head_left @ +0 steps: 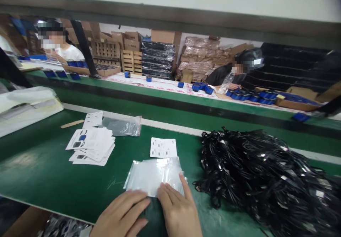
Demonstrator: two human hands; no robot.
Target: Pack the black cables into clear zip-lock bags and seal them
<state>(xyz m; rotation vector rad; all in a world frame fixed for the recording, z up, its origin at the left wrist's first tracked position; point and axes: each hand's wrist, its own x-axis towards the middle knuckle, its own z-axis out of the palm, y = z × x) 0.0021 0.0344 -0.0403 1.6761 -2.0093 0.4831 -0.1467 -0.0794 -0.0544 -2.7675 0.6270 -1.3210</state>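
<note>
A stack of clear plastic bags [153, 174] lies on the green tabletop in front of me. My right hand [179, 208] rests on the near right part of the stack, its fingers stretched out and the index finger apart. My left hand [124, 212] is at the near left edge of the bags, fingers extended and slightly blurred. Just beyond the bags is a small pile of white printed cards [163, 148]. Farther left, a fanned stack of printed leaflets [93, 144] lies beside another clear bag [121, 126].
A large heap of black cables [261, 180] covers the right side. White packaging [26, 105] stands at the left, near a brown strip [71, 124]. Across a raised ledge, two people work among blue round parts [202, 87]. A shelf [170, 2] spans overhead.
</note>
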